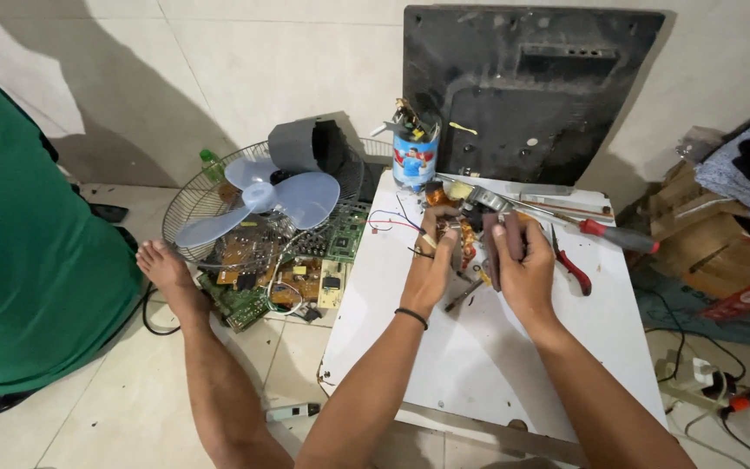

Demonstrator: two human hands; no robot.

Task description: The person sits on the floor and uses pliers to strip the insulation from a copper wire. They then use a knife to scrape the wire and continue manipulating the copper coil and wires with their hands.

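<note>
Disassembly is in hand: a copper-wound motor (466, 236) is gripped between both closed hands, left hand (431, 265) and right hand (523, 269); a steadier hold is judged necessary next.

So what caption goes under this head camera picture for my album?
Two hands, left and right, grip a small motor over a white board, pliers and fan nearby.

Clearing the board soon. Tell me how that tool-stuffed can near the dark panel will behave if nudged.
The can probably tips easily: it stands tall and narrow, with tools poking above its rim. It sits near the white board's far edge, so a push could spill it. Likely top-heavy.
</note>
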